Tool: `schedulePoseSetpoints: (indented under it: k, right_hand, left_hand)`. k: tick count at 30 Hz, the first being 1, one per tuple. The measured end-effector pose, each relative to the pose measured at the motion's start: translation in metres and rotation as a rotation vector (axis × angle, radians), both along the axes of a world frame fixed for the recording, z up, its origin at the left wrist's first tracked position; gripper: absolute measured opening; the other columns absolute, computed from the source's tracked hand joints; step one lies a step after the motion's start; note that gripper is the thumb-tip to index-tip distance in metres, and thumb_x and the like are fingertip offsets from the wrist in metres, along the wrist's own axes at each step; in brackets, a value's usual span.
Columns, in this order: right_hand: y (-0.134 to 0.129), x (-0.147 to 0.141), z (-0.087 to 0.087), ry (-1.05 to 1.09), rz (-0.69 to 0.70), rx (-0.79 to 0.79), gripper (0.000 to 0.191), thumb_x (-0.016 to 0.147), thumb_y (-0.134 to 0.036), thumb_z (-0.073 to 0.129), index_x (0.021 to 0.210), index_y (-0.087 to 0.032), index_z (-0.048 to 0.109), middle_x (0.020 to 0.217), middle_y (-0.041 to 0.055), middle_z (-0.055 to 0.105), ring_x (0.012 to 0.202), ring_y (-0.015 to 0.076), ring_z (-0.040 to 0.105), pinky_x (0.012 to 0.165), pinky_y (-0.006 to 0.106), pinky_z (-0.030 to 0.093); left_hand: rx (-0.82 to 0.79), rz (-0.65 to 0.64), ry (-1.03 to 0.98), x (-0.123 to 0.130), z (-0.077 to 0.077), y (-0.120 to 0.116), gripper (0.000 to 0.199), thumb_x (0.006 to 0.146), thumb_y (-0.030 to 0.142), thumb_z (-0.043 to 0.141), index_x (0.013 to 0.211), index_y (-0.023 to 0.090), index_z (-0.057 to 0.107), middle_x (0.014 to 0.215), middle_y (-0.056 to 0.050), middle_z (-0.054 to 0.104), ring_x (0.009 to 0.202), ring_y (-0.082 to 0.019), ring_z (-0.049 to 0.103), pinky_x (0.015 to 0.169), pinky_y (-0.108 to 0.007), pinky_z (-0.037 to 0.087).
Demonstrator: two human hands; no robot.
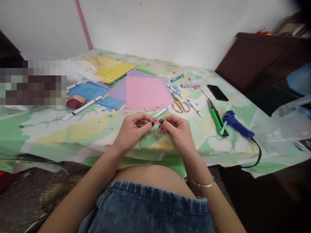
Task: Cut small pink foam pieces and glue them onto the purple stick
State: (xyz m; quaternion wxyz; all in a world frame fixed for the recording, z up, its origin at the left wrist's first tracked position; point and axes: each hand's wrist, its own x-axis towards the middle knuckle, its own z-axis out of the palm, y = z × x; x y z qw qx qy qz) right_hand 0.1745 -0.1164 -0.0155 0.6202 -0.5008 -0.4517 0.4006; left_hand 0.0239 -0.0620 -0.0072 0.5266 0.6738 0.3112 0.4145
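Pink and small, the scrap (157, 122) is sitting between both hands, left (134, 130) and right (176, 130), each grip closing on it, seemingly for fine shaping, above the desk (97, 136).

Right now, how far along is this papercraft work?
Some cutting looks done: blue scraps lie scattered. The left hand and right hand pinch a small pink piece. Gluing may be left, since the glue gun lies unheld; how much remains, I cannot tell.
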Motion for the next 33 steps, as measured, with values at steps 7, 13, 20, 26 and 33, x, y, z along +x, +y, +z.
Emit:
schedulePoseSetpoints:
  k: [7,13,20,26,33]
  right_hand:
    - [-0.0013,-0.0023,0.0022,-0.078,-0.053,-0.069,0.002,0.069,-0.015,0.064,0.067,-0.015,0.065,0.052,-0.0026,0.059,0.048,0.0086,0.053,0.049,0.022,0.042]
    - [-0.0031,-0.0038,0.0042,-0.123,-0.043,-0.075,0.004,0.070,-0.017,0.062,0.066,-0.015,0.063,0.052,-0.0025,0.058,0.048,0.0084,0.053,0.049,0.022,0.041]
    - [-0.0031,-0.0051,0.0051,-0.165,-0.031,-0.058,0.006,0.071,-0.017,0.061,0.065,-0.015,0.062,0.052,-0.0029,0.058,0.048,0.0082,0.052,0.049,0.022,0.041]
    - [-0.0034,-0.0059,0.0061,-0.172,-0.033,-0.054,0.008,0.071,-0.014,0.059,0.063,-0.015,0.061,0.052,-0.0031,0.057,0.048,0.0077,0.052,0.049,0.021,0.040]
    - [-0.0049,-0.0056,0.0054,-0.197,-0.022,-0.062,0.008,0.072,-0.017,0.060,0.064,-0.015,0.061,0.053,-0.0027,0.058,0.049,0.0080,0.051,0.049,0.022,0.040]
  left_hand:
    - [0.046,0.000,-0.008,0.0002,-0.0021,-0.0003,0.003,0.070,0.018,0.063,0.069,0.015,0.064,0.082,-0.004,0.067,0.067,-0.011,0.058,0.057,-0.022,0.047]
    - [0.111,0.009,0.030,-0.0004,-0.0032,-0.0012,0.007,0.071,0.020,0.062,0.066,0.015,0.062,0.083,-0.006,0.066,0.073,-0.014,0.061,0.059,-0.024,0.049]
    - [0.149,0.003,0.068,-0.0002,-0.0052,-0.0006,0.009,0.072,0.021,0.062,0.066,0.015,0.062,0.084,-0.006,0.066,0.075,-0.015,0.061,0.060,-0.025,0.051]
    - [0.174,0.014,0.085,0.0000,-0.0061,-0.0006,0.009,0.072,0.022,0.061,0.065,0.015,0.061,0.084,-0.006,0.066,0.076,-0.016,0.062,0.059,-0.025,0.051]
    - [0.196,0.015,0.105,-0.0006,-0.0058,-0.0005,0.008,0.073,0.020,0.061,0.067,0.016,0.062,0.081,-0.006,0.066,0.075,-0.016,0.062,0.060,-0.025,0.051]
